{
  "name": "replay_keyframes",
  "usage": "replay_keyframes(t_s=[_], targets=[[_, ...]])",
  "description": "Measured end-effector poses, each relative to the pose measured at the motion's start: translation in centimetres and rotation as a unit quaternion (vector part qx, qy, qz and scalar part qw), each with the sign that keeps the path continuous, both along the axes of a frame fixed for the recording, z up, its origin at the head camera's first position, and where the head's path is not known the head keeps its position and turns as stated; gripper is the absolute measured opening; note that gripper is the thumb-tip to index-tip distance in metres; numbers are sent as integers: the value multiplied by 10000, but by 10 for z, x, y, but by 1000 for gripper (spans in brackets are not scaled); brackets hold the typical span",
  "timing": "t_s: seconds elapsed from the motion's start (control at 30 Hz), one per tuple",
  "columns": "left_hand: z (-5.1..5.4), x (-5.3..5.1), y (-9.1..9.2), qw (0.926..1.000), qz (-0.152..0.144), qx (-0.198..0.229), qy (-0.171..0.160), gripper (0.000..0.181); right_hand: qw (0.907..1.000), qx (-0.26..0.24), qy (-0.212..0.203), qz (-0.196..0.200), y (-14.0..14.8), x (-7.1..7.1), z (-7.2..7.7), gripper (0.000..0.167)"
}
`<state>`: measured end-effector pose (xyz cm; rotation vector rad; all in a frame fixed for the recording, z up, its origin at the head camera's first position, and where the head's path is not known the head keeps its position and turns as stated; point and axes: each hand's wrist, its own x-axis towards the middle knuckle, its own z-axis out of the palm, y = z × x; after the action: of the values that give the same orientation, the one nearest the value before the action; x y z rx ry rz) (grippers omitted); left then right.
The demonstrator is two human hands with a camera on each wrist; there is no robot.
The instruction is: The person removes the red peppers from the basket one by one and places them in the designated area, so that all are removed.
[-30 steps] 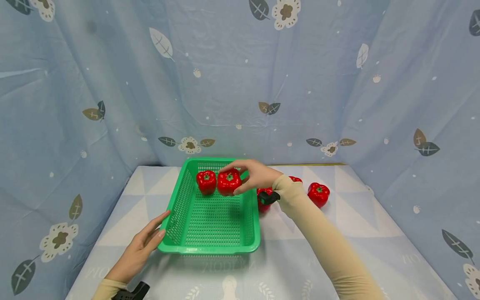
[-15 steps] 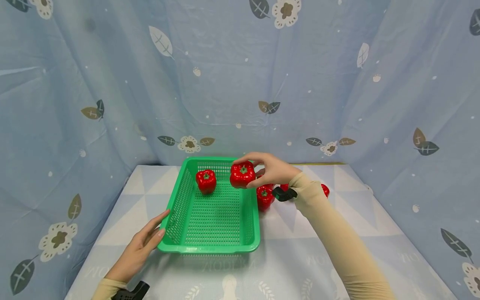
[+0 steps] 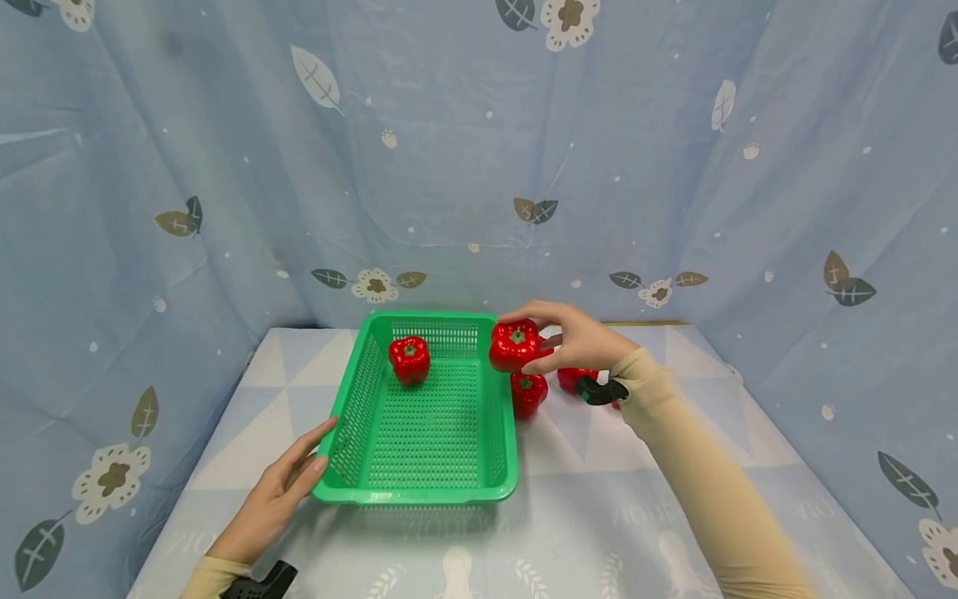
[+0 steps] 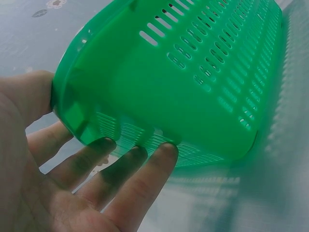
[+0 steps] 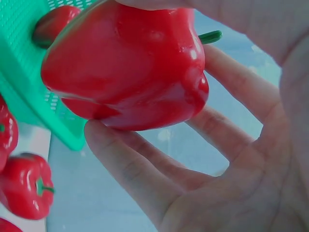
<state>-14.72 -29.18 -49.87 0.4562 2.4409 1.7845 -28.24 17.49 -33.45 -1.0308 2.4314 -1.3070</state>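
My right hand [image 3: 580, 337] holds a red bell pepper [image 3: 515, 345] between thumb and fingers, above the right rim of a green perforated plastic basket [image 3: 511, 466]. The held pepper's green stem points toward the palm in the right wrist view. Inside the basket, near its back left, stands another red bell pepper [image 3: 409, 360]. My left hand [image 3: 273, 491] touches the basket's left side near the front corner; in the left wrist view, fairly straight fingers [image 4: 145, 183] rest against the outer wall and the thumb meets the rim.
Beside the basket's right wall stands a red bell pepper [image 3: 528, 394]. Another pepper [image 3: 575, 379] lies farther right, and more red shows behind my right hand and wrist. A patterned cloth [image 3: 636, 516] covers the table, with a blue floral curtain [image 3: 449, 166] behind it.
My right hand has carried the held pepper rightward, from above the basket's inside beside the other pepper to above the right rim. The left hand and basket stay in place.
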Motion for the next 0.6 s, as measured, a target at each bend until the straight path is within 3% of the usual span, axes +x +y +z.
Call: replay_keyframes(t_s=[0.23,0.6], targets=[[1,0,0,10000,-19,67,-22,56,9995,-93,41,-308,24,12,1,70],[-1,0,1,9999,105,-89,-23,56,9978,-15,0,-667,56,22,-15,70]])
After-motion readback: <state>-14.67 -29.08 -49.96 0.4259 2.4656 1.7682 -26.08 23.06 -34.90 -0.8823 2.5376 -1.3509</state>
